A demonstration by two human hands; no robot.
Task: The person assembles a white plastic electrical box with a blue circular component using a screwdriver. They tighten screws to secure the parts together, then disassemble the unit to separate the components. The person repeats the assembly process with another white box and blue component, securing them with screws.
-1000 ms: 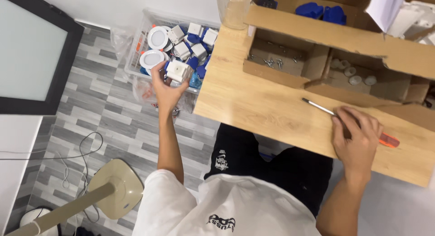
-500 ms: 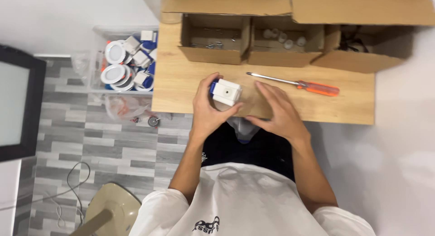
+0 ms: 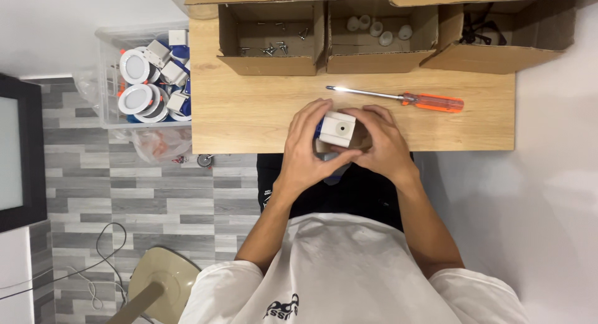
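Wooden desk, seen from above. Left hand & right hand both wrapped round small white box unit at near edge, fingers curled tight. Screwdriver untouched just beyond; assembly prob. barely begun.

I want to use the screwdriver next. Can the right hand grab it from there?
Probably yes: the screwdriver lies bare on the table just past the right hand, but that hand now holds the white box.

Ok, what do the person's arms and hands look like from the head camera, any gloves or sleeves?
Both hands are bare: no gloves, rings or watch show on the left hand or the right hand. The forearms are uncovered too. The short sleeves of a white T-shirt with a small dark print near its lower edge end above the elbows.
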